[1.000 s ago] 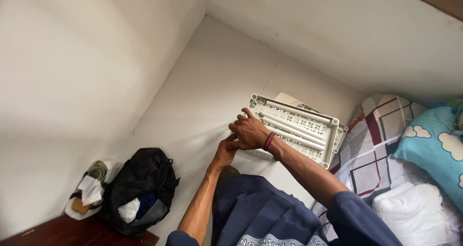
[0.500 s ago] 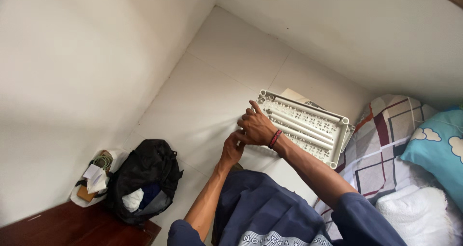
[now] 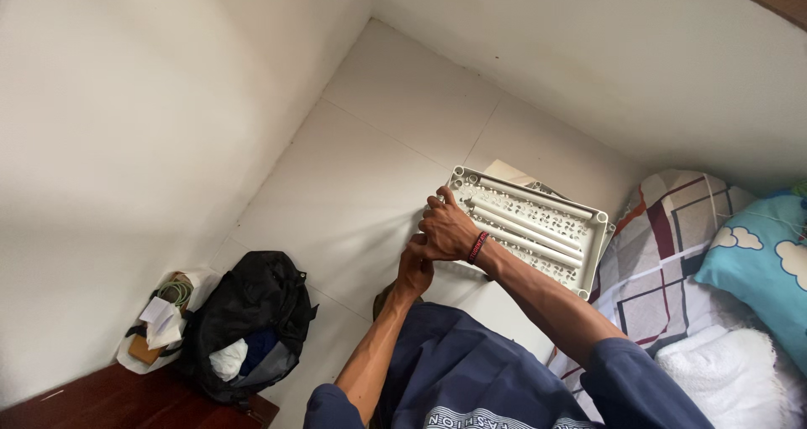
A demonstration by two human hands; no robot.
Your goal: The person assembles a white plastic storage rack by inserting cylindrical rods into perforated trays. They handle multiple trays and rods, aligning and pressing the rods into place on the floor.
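Step in hand: steadying the white plastic enclosure [image 3: 530,227], held above the tiled floor [image 3: 378,143] beside the bed [image 3: 672,261]. Right hand [image 3: 450,231] grips its near end; left hand [image 3: 414,269] closes beneath that corner. Next move likely needs firm two-handed support. Against the earlier frame, hands and enclosure keep their pose; the view shifts slightly.
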